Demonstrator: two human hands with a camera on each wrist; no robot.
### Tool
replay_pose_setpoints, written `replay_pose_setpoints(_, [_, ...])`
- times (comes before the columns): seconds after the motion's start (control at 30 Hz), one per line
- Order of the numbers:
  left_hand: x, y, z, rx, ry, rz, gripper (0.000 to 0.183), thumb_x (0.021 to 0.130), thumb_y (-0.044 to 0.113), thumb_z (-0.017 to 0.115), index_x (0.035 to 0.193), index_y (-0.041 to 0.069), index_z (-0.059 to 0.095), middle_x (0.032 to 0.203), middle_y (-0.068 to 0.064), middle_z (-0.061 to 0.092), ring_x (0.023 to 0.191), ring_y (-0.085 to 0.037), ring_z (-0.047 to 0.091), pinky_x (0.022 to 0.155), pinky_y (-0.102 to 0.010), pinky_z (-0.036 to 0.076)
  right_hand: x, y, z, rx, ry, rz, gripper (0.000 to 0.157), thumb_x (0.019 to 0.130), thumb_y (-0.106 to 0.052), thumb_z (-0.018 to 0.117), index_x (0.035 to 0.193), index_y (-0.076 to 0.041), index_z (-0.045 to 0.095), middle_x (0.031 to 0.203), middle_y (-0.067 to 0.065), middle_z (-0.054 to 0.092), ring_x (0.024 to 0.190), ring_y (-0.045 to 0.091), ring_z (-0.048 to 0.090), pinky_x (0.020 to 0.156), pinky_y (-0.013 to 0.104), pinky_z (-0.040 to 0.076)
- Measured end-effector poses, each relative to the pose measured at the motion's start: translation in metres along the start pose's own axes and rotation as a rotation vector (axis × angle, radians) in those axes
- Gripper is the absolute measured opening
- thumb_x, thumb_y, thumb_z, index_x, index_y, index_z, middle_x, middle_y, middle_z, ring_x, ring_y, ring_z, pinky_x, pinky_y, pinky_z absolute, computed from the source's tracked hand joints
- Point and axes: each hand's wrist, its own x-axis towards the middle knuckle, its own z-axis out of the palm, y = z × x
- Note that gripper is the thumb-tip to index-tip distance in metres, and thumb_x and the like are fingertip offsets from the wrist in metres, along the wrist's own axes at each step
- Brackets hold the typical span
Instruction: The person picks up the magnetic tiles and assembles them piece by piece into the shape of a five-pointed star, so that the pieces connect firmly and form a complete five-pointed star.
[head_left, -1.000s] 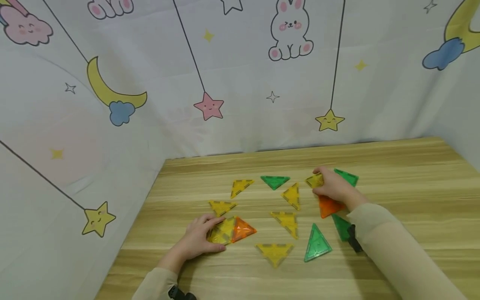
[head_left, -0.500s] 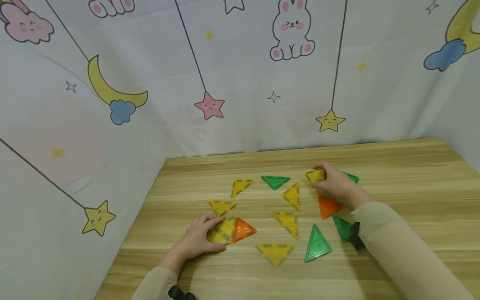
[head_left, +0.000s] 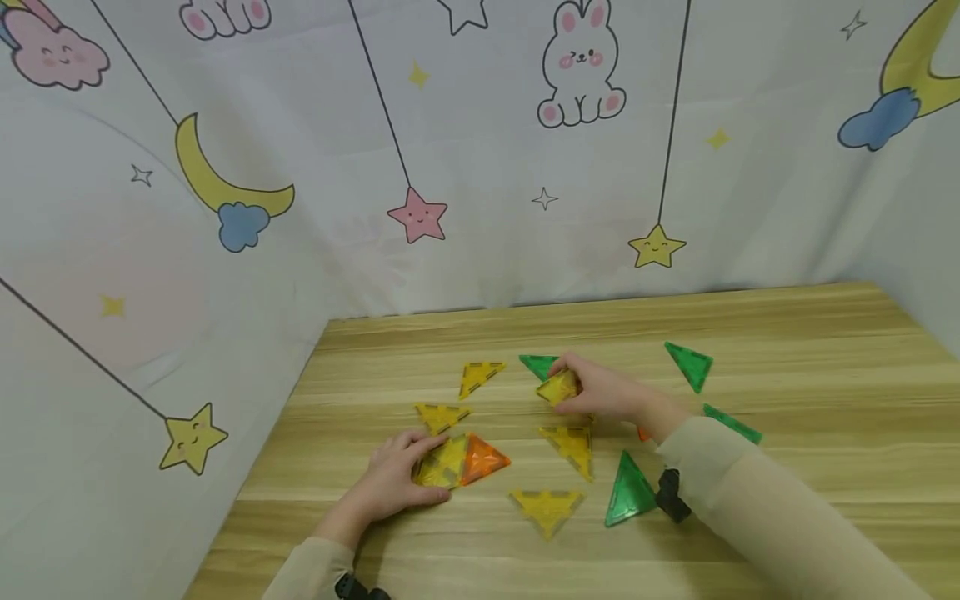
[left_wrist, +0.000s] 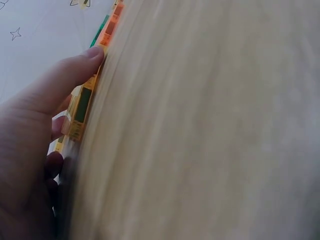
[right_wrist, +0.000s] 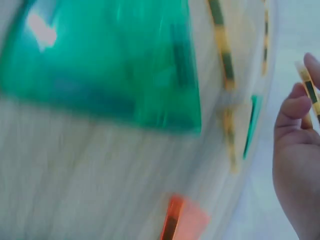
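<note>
My left hand [head_left: 396, 475] rests low on the table at left, thumb and fingers gripping opposite edges of a yellow magnetic tile [head_left: 452, 461]. An orange triangular magnetic tile [head_left: 485, 460] adjoins its right side. In the left wrist view, the thumb presses along the tile's edge. My right hand [head_left: 603, 392] pinches another yellow magnetic tile [head_left: 557, 388] between thumb and fingers, over the back middle of the table. It overlaps a green triangular tile [head_left: 537, 365] behind it. In the right wrist view, this yellow tile [right_wrist: 311, 92] is raised on edge between the fingers.
Yellow triangular tiles lie around the middle, among them one at the front [head_left: 547, 508] and one at the back [head_left: 478, 377]. Green triangles lie at right: one near [head_left: 628, 493], one far [head_left: 692, 365], one beside the sleeve [head_left: 733, 423]. A printed curtain [head_left: 495, 258] hangs behind the table.
My right hand has carried the yellow tile leftward from the back right to the back middle, uncovering the far green triangle. The left hand stays in place on its tile.
</note>
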Motion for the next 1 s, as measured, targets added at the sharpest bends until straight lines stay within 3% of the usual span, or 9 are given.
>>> replay_pose_setpoints(0.17, [0.003, 0.003, 0.000, 0.039, -0.001, -0.017, 0.082, 0.069, 0.057, 0.074, 0.140, 0.025, 0.047, 0.121, 0.000, 0.043, 0.107, -0.023, 0.041, 0.087, -0.050, 0.030, 0.004, -0.010, 0.015, -0.037, -0.098, -0.007, 0.052, 0.085, -0.023, 0.070, 0.129, -0.014, 0.044, 0.111, 0.008, 0.050, 0.091, 0.020, 0.049, 0.078, 0.035, 0.041])
replay_pose_setpoints(0.33, [0.009, 0.007, -0.003, 0.080, -0.039, -0.050, 0.091, 0.067, 0.056, 0.075, 0.144, 0.020, 0.041, 0.115, 0.001, 0.043, 0.098, -0.019, 0.041, 0.080, -0.044, 0.032, 0.005, -0.014, 0.023, -0.043, -0.119, -0.022, 0.050, 0.084, -0.023, 0.072, 0.126, -0.015, 0.047, 0.116, 0.006, 0.049, 0.095, 0.020, 0.047, 0.083, 0.038, 0.039])
replay_pose_setpoints(0.57, [0.015, 0.009, -0.007, 0.082, -0.076, -0.111, 0.101, 0.066, 0.058, 0.076, 0.147, 0.015, 0.034, 0.105, 0.003, 0.042, 0.091, -0.015, 0.041, 0.075, -0.039, 0.032, 0.006, -0.019, 0.032, 0.002, -0.157, -0.013, 0.048, 0.084, -0.019, 0.072, 0.125, -0.014, 0.047, 0.103, 0.005, 0.051, 0.087, 0.020, 0.047, 0.077, 0.036, 0.039])
replay_pose_setpoints(0.77, [0.017, 0.010, -0.006, 0.084, -0.065, -0.170, 0.102, 0.067, 0.061, 0.073, 0.147, 0.014, 0.032, 0.110, 0.002, 0.043, 0.095, -0.015, 0.042, 0.077, -0.042, 0.033, 0.011, -0.024, 0.046, -0.081, -0.194, -0.041, 0.046, 0.083, -0.023, 0.073, 0.123, -0.019, 0.049, 0.104, 0.001, 0.051, 0.087, 0.019, 0.046, 0.076, 0.034, 0.039])
replay_pose_setpoints(1.0, [0.018, 0.011, -0.005, 0.076, -0.044, -0.195, 0.101, 0.066, 0.061, 0.073, 0.147, 0.015, 0.033, 0.112, 0.001, 0.044, 0.095, -0.016, 0.044, 0.076, -0.040, 0.032, 0.016, -0.032, 0.061, -0.141, -0.217, -0.085, 0.045, 0.081, -0.023, 0.075, 0.119, -0.020, 0.052, 0.125, 0.000, 0.051, 0.110, 0.016, 0.046, 0.094, 0.038, 0.037])
